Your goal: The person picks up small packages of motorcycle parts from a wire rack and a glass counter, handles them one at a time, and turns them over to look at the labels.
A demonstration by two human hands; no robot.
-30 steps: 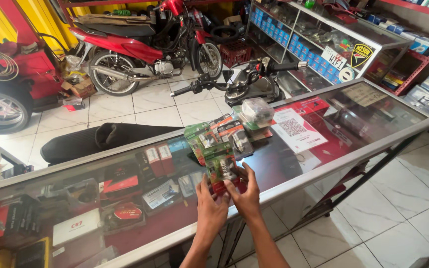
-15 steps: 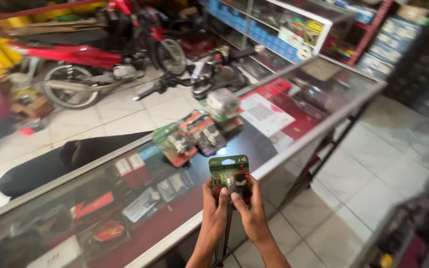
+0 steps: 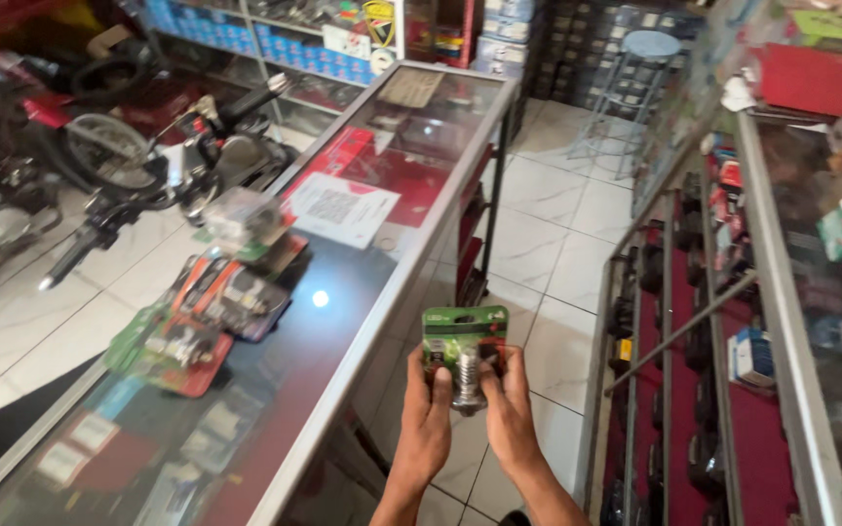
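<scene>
Left hand, right hand: bare, sleeveless forearms.

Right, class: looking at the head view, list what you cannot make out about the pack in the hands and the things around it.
- Pack: lower edge hidden by both thumbs; print too small.
- Left hand and right hand: fingers hidden behind the pack.
- Packs on the counter: contents blurred by motion and glare.
- Motorbike: cut off by the left edge, blurred.
- Shelf stock: dark, too small.

Both hands, left hand and right hand, hold a green bulb pack beside the glass counter.
</scene>
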